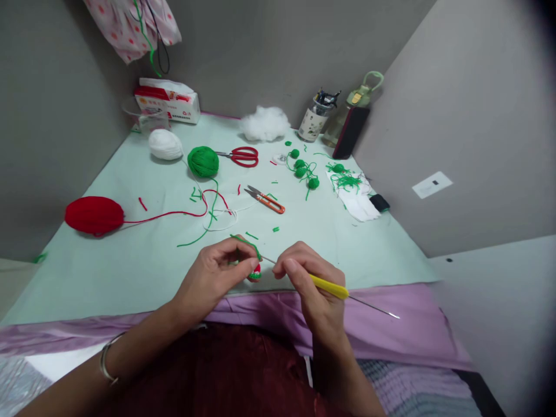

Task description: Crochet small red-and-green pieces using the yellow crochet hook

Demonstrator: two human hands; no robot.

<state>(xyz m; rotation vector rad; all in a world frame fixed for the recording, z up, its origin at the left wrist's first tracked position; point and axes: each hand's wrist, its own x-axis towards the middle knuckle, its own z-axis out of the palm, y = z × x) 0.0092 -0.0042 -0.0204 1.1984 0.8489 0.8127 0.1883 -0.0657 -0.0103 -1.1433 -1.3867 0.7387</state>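
Note:
My left hand [219, 269] pinches a small crocheted piece [255, 274] in red, white and green near the table's front edge. A short green yarn end [247, 242] runs over its index finger. In my right hand [315, 278] is a crochet hook [329, 286] with a yellow handle and a metal shaft at both ends. The hook's left tip reaches the piece at my left fingertips; whether it is inside a stitch I cannot tell. Most of the piece is hidden by my left thumb and fingers.
Red yarn [94, 215], green yarn [203, 161] and white yarn [165, 144] lie left. Thread snips [266, 200] and red-handled scissors [244, 156] are mid-table. Behind are stuffing [264, 123], a pen cup [313, 123], a phone [351, 132] and a bottle [336, 124]. Green crocheted balls [300, 168] sit right.

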